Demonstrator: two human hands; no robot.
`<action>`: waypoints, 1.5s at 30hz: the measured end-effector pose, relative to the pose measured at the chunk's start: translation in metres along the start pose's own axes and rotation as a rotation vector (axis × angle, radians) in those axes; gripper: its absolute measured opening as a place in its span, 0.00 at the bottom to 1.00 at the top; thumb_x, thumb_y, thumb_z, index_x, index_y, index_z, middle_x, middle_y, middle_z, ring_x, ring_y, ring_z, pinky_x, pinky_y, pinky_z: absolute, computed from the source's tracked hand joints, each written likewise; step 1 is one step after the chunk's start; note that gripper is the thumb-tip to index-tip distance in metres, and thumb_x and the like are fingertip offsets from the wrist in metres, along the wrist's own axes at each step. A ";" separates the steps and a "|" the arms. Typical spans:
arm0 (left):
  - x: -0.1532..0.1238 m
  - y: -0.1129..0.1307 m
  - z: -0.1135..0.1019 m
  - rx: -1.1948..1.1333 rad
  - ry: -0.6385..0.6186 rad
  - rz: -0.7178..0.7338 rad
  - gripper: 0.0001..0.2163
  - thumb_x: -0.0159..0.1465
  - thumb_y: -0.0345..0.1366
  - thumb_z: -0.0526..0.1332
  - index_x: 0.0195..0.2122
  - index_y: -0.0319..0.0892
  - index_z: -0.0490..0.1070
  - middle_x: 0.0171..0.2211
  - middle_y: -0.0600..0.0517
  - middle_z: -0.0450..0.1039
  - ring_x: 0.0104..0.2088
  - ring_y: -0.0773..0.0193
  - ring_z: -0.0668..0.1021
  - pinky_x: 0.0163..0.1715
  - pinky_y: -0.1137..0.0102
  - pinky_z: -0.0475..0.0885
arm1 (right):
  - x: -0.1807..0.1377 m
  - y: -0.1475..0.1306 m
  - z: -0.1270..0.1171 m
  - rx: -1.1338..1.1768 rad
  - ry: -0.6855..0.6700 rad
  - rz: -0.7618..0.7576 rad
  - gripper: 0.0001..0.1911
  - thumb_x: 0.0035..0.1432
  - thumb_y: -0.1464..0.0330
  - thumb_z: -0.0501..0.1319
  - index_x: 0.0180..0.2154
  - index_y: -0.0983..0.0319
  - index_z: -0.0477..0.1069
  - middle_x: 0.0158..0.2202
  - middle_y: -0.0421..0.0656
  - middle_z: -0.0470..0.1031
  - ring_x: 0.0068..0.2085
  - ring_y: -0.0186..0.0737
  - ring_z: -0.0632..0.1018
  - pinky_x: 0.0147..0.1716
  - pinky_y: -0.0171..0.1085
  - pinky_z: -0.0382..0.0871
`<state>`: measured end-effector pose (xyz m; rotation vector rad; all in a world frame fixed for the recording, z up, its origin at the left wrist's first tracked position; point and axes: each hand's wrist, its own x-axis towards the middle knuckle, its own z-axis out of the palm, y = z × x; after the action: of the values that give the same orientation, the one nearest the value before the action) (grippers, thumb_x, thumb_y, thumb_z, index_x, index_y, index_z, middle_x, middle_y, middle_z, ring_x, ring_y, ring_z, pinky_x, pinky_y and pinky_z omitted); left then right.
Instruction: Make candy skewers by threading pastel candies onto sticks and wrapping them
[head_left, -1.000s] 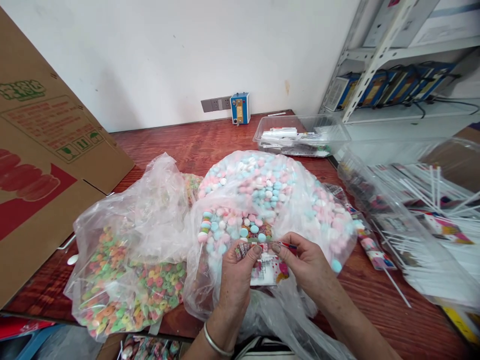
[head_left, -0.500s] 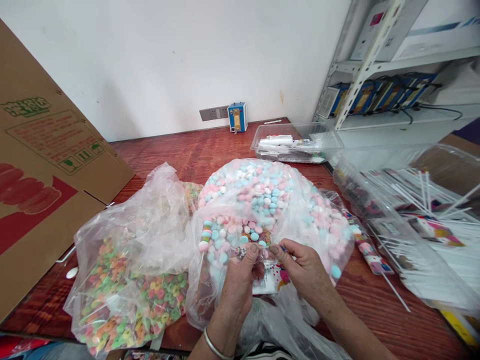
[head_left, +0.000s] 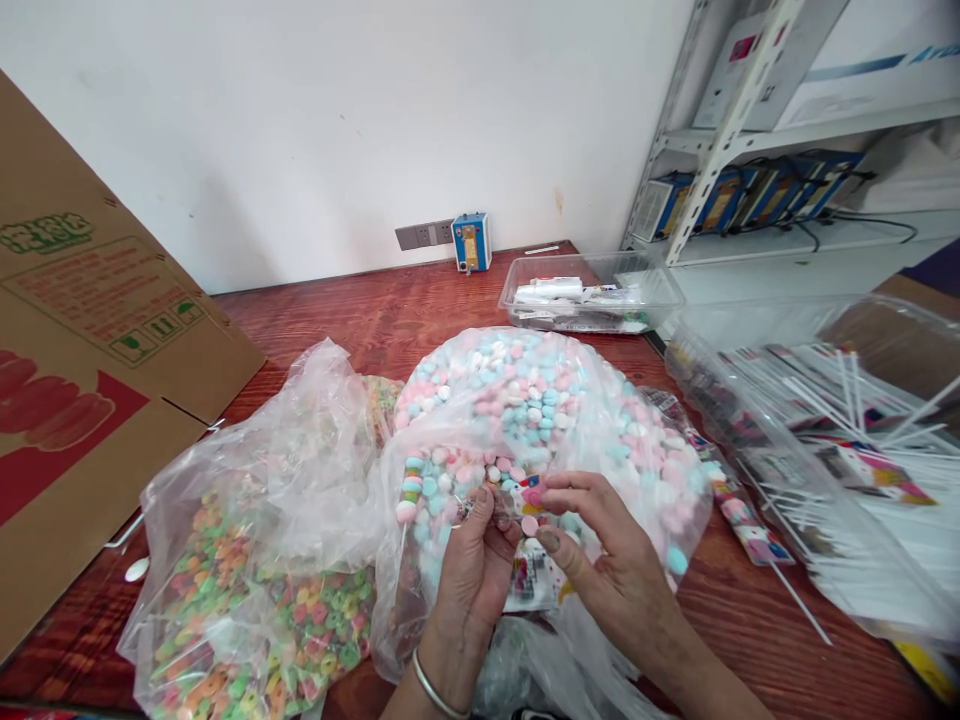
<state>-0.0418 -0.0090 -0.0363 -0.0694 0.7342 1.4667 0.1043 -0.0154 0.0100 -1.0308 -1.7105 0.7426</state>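
Observation:
Over the open bag of marshmallows point(head_left: 495, 385), my left hand point(head_left: 476, 565) pinches a small clear wrapper point(head_left: 517, 492) with coloured print. My right hand point(head_left: 615, 560) is at the wrapper's right end, thumb and fingers apart; whether a fingertip touches the wrapper I cannot tell. A pink marshmallow point(head_left: 529, 525) shows between the two hands. Beneath them lies another printed wrapper point(head_left: 529, 585), partly hidden by my hands. A skewer of stacked candy point(head_left: 411, 490), with pink, green and blue pieces, rests at the bag's left side.
To the left are a bag of ring-shaped gummies point(head_left: 247, 600) and a tall cardboard box point(head_left: 90, 330). A finished wrapped candy stick point(head_left: 750, 525) lies on the right. Beyond it stands a clear bin point(head_left: 810, 480) of white sticks and wrappers. A clear tray point(head_left: 592, 290) sits at the back.
My right thumb and fingers have spread from a pinch near the left hand. The wrapper's coloured print now shows between my hands. The view has shifted slightly.

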 end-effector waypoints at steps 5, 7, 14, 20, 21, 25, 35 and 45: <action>-0.007 -0.002 0.006 0.235 -0.103 0.118 0.11 0.52 0.35 0.73 0.33 0.38 0.76 0.28 0.55 0.72 0.25 0.73 0.72 0.26 0.77 0.70 | -0.001 0.009 0.013 0.037 0.023 0.130 0.11 0.67 0.65 0.56 0.39 0.56 0.77 0.53 0.47 0.69 0.54 0.45 0.72 0.51 0.41 0.69; -0.009 -0.003 0.007 0.293 -0.129 0.115 0.12 0.52 0.36 0.73 0.36 0.39 0.77 0.29 0.55 0.72 0.25 0.73 0.72 0.26 0.77 0.70 | 0.000 0.012 0.015 0.041 0.070 0.171 0.12 0.67 0.64 0.56 0.38 0.56 0.78 0.56 0.46 0.67 0.56 0.45 0.70 0.54 0.42 0.66; -0.008 -0.002 0.007 0.503 -0.119 0.285 0.07 0.51 0.34 0.73 0.27 0.39 0.76 0.23 0.55 0.72 0.26 0.70 0.72 0.30 0.75 0.68 | 0.001 0.021 0.016 0.273 -0.051 0.412 0.19 0.64 0.56 0.58 0.28 0.60 0.77 0.55 0.48 0.71 0.56 0.48 0.72 0.55 0.44 0.66; -0.004 -0.003 0.004 0.576 -0.091 0.282 0.08 0.53 0.37 0.72 0.29 0.39 0.76 0.25 0.55 0.74 0.25 0.70 0.71 0.28 0.75 0.65 | 0.000 0.022 0.026 0.569 0.103 0.576 0.15 0.61 0.58 0.62 0.29 0.61 0.78 0.58 0.49 0.70 0.54 0.51 0.73 0.49 0.45 0.72; -0.004 -0.003 0.004 0.578 -0.084 0.271 0.09 0.53 0.38 0.72 0.29 0.39 0.76 0.23 0.55 0.72 0.24 0.71 0.70 0.26 0.75 0.64 | -0.001 0.022 0.026 0.571 0.125 0.581 0.15 0.61 0.58 0.62 0.28 0.61 0.78 0.59 0.49 0.70 0.54 0.51 0.74 0.49 0.45 0.72; -0.006 -0.001 0.008 0.582 -0.104 0.194 0.11 0.53 0.39 0.72 0.32 0.38 0.77 0.23 0.55 0.71 0.24 0.70 0.69 0.26 0.75 0.64 | -0.002 0.024 0.025 0.461 0.090 0.531 0.16 0.62 0.59 0.61 0.27 0.61 0.78 0.60 0.48 0.69 0.56 0.50 0.73 0.54 0.46 0.68; 0.001 0.004 -0.002 0.078 -0.065 -0.144 0.14 0.49 0.33 0.75 0.32 0.36 0.71 0.26 0.57 0.67 0.21 0.78 0.63 0.22 0.78 0.61 | 0.002 0.000 0.004 0.175 0.182 0.229 0.13 0.67 0.62 0.55 0.45 0.54 0.78 0.56 0.45 0.71 0.59 0.47 0.70 0.59 0.48 0.64; 0.002 0.002 -0.009 0.109 -0.095 -0.158 0.11 0.54 0.36 0.72 0.35 0.40 0.74 0.29 0.54 0.72 0.24 0.73 0.71 0.25 0.76 0.68 | -0.002 -0.006 0.014 -0.167 0.004 -0.155 0.17 0.62 0.69 0.61 0.53 0.54 0.69 0.61 0.49 0.63 0.59 0.52 0.69 0.55 0.51 0.69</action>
<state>-0.0477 -0.0113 -0.0434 0.0251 0.7142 1.2690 0.0896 -0.0201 0.0088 -0.9975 -1.8496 0.5056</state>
